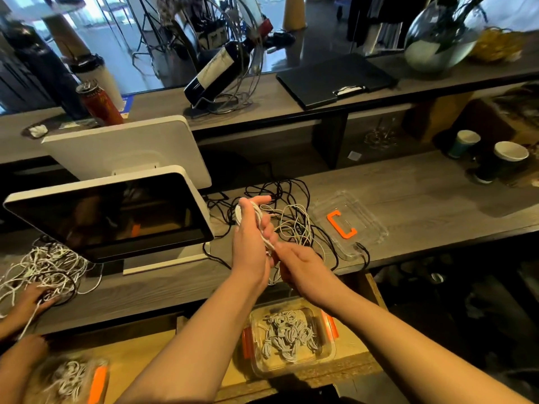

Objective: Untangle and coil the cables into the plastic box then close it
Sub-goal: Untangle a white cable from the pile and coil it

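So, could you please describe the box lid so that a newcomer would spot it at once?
Start at the white monitor on the grey counter and look right, past the cable tangle. The lid lies flat near the counter's front edge: clear plastic with an orange C-shaped clip, unlike the cable-filled box lower down.

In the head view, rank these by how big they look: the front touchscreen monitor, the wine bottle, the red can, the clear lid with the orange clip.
1. Front touchscreen monitor, clearly largest.
2. Wine bottle and clear lid: too alike to rank, and the bottle stands farther back.
3. Red can, smallest.
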Demonstrator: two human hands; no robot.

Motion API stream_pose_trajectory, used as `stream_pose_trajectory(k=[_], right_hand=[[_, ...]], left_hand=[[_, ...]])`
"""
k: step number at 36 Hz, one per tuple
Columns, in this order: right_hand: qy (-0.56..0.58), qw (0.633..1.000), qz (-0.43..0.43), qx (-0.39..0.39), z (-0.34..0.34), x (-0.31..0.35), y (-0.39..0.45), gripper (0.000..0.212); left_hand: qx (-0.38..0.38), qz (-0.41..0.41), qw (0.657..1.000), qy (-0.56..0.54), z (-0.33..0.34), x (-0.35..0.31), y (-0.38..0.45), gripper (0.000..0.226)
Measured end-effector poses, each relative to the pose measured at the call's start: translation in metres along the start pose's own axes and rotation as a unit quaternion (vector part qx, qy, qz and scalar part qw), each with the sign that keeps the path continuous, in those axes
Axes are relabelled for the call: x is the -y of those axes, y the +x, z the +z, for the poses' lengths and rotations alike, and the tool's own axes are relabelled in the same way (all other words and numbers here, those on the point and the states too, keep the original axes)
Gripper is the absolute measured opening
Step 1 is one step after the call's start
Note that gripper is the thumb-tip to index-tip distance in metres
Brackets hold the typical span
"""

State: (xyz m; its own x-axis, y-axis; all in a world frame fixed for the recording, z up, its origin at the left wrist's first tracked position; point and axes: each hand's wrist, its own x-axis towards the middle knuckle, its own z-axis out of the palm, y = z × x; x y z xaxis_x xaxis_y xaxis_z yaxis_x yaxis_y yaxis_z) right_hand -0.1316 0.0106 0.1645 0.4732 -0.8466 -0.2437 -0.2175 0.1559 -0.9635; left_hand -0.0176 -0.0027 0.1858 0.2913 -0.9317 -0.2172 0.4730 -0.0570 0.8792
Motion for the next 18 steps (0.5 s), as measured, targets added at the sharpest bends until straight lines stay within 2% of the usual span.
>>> stream_pose_trajectory(k=[4, 8, 12, 15, 18], right_hand=[[-0.097, 0.995, -0.018, 0.031, -0.003, -0.005, -0.014, 0.04], [-0.192, 0.978, -0.065, 0.052, -0.009, 0.001, -0.028, 0.037], [-0.277, 0.952, -0.128, 0.041, -0.026, 0.018, -0.031, 0.034], [-0.321, 0.934, -0.155, 0.031, -0.044, 0.026, -0.028, 0.028], [-0.354, 0.915, -0.192, 0.022, -0.062, 0.033, -0.026, 0.022]], left_hand=[[-0.066, 0.062, 0.99, 0.106, 0.004, -0.004, 0.008, 0.043], [-0.093, 0.101, 0.935, 0.327, 0.004, -0.002, 0.011, 0.043], [-0.017, 0.01, 0.912, 0.41, 0.005, 0.008, 0.012, 0.055], [0.066, -0.065, 0.903, 0.419, 0.009, 0.014, 0.006, 0.067], [0.162, -0.188, 0.887, 0.39, 0.013, 0.017, -0.003, 0.067]])
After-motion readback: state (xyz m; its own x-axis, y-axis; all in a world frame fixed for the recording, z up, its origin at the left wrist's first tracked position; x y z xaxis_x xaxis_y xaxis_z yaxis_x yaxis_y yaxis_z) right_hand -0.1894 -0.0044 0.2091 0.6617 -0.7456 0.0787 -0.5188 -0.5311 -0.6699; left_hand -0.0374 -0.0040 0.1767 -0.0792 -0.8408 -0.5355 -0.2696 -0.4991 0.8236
